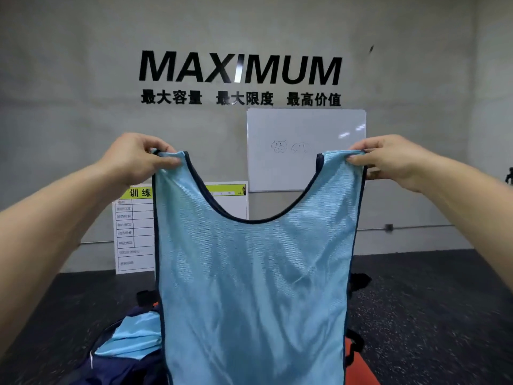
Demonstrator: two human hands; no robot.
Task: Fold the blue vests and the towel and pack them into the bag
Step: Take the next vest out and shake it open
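With the left hand (138, 157) and right hand (388, 159) each pinching 1 strap, the light-blue mesh vest (252, 273) could fold crooked if either pinch slips.

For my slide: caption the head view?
Both hands, left hand and right hand, hold a blue vest up.

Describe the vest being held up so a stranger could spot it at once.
Below the black MAXIMUM lettering on the wall, the left hand and right hand pinch the shoulder straps of a light blue vest. Unlike the blue fabric below, it hangs spread open.
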